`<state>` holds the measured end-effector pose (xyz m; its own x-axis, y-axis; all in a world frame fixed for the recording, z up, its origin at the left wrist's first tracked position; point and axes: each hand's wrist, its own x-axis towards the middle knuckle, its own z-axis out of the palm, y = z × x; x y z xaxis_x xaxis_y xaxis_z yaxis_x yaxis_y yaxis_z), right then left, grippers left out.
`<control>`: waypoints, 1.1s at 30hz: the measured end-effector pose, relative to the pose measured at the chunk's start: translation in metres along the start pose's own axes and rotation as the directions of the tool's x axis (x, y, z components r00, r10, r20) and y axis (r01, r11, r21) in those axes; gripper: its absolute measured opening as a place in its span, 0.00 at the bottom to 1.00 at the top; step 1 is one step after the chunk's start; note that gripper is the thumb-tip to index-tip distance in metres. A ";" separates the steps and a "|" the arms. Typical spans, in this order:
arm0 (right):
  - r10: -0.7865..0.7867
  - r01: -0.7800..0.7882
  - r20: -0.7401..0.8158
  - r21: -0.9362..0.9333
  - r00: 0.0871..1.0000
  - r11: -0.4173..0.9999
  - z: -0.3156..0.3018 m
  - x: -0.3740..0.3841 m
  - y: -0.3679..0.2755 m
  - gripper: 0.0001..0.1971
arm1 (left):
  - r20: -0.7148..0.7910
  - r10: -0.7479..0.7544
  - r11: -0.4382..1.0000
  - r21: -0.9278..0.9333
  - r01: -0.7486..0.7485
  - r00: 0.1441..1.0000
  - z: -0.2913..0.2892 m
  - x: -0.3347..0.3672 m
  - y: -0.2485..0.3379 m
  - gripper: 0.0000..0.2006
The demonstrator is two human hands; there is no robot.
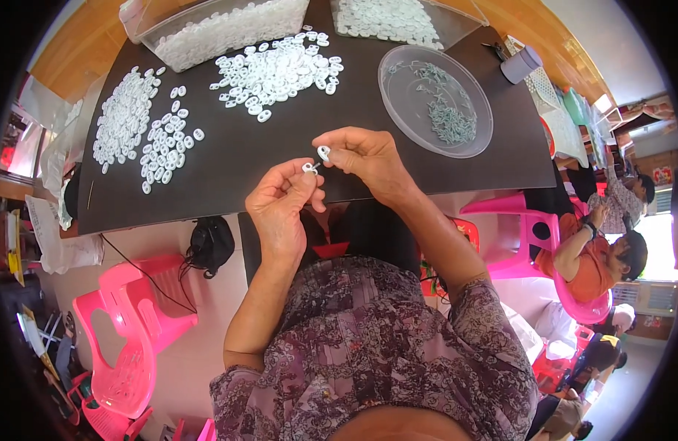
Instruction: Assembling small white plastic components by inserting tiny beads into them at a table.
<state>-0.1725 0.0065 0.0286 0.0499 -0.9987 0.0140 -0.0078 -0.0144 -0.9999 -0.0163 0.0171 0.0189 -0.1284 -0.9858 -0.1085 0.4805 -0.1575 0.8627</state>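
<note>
Over the near edge of the dark table, both hands are raised close together. My left hand (280,206) pinches a small white oval plastic piece (309,169) between thumb and fingers. In the fingertips of my right hand (372,160) is another small white oval piece with a hole (323,153). The two pieces are almost in contact; whether they touch I cannot tell. Beyond the hands lies a loose pile of white oval pieces (280,72). Right of that, a round clear shallow tray (405,132) holds small slender grey-green pieces (453,121).
Two more piles of white ovals (124,114) lie at the table's left. Clear bins (228,37) full of white pieces line the back. A grey-lidded jar (521,65) stands at the far right. Pink chairs (129,323) flank me; other people (592,250) sit at right.
</note>
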 end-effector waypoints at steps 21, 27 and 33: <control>-0.019 0.023 -0.067 0.058 0.998 0.998 0.003 -0.011 0.003 0.07 | -0.030 -0.001 0.998 0.061 0.003 1.000 0.003 -0.004 -0.001 0.06; -0.067 0.070 -0.068 0.044 0.995 0.997 0.006 -0.008 0.011 0.07 | -0.030 -0.002 0.998 0.062 0.004 1.000 0.002 -0.003 -0.002 0.06; -0.067 0.070 -0.098 0.030 0.993 0.997 0.013 -0.011 0.011 0.08 | -0.071 0.010 0.996 0.092 -0.004 0.997 0.002 -0.001 -0.005 0.06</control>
<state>-0.1607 0.0180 0.0169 -0.0473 -0.9955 0.0818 0.0261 -0.0830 -0.9962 -0.0200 0.0194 0.0157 -0.0618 -0.9891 -0.1340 0.3990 -0.1476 0.9050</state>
